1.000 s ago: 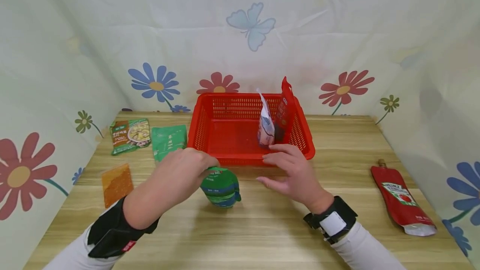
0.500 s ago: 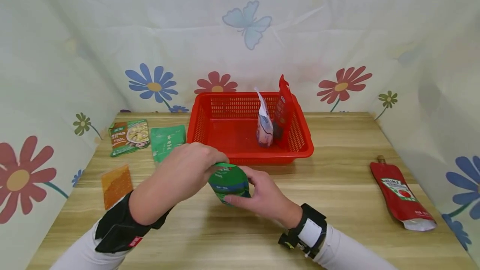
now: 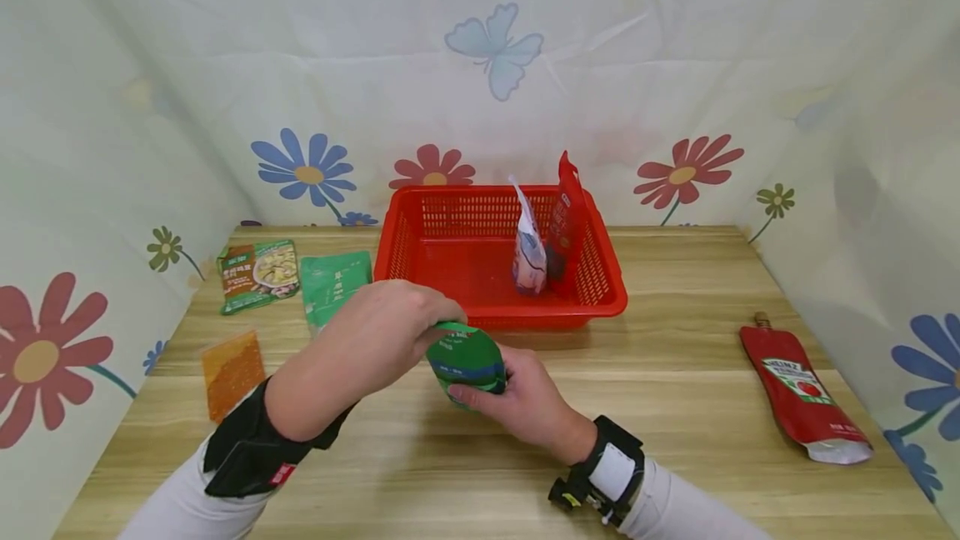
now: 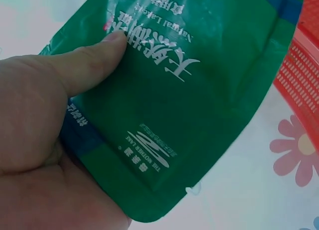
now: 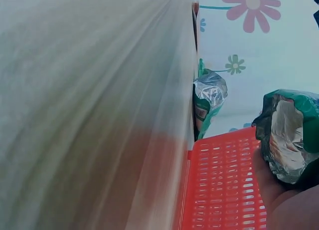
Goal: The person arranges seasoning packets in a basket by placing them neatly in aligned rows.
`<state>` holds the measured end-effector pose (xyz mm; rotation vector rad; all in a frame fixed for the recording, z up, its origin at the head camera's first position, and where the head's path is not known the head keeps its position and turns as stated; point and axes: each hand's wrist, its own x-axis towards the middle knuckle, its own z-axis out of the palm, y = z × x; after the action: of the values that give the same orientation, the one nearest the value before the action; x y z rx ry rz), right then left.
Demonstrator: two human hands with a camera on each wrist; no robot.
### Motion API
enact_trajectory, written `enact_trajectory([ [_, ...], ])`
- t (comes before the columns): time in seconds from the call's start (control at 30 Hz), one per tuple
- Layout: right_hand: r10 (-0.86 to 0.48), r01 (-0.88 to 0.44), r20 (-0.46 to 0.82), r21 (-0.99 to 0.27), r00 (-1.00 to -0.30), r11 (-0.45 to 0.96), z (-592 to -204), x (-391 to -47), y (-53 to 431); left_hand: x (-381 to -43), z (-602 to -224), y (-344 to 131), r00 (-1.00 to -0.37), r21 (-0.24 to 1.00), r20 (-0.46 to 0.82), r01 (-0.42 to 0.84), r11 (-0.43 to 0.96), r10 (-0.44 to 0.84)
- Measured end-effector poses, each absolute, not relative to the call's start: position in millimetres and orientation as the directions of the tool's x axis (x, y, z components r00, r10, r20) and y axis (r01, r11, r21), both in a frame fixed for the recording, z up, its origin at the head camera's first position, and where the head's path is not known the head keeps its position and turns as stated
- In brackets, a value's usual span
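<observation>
A green and blue salt bag (image 3: 468, 359) is held between both hands in front of the red basket, tilted. My left hand (image 3: 371, 336) grips its upper end from the left. In the left wrist view the thumb lies over the printed face of the salt bag (image 4: 209, 95). Lower down, my right hand (image 3: 528, 398) grips the bag from the right, its thumb across the front. The right wrist view shows the silvery end of the salt bag (image 5: 286, 140) against the right hand (image 5: 289, 205). Most of the left fingers are hidden.
The red basket (image 3: 495, 312) holds a white-pink bag (image 3: 529, 257) and a red bag (image 3: 566, 219) on its right side. At left lie a soup-picture packet (image 3: 258, 275), a green packet (image 3: 335, 282) and an orange packet (image 3: 233, 373). A ketchup pouch (image 3: 802, 390) lies far right.
My right hand has come in from the right and taken hold of the salt bag. The left hand has carried the bag slightly right and up.
</observation>
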<state>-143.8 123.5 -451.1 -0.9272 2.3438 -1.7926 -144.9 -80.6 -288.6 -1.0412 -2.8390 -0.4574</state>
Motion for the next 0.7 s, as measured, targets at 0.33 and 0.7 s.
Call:
enact_trajectory([
  [0.33, -0.392, -0.404, 0.310, -0.895, -0.866, 0.186, -454.3, -143.0, 120.7, -145.0, -303.1, -81.0, -0.675, 0.166, 0.499, 0.690, 0.704, 0.544],
  [0.7, -0.219, -0.393, 0.350, -0.897, -0.911, 0.203, -453.6, -139.9, 119.1, -129.3, -333.8, -63.8, -0.704, 0.354, 0.697, 0.502, 0.789, 0.135],
])
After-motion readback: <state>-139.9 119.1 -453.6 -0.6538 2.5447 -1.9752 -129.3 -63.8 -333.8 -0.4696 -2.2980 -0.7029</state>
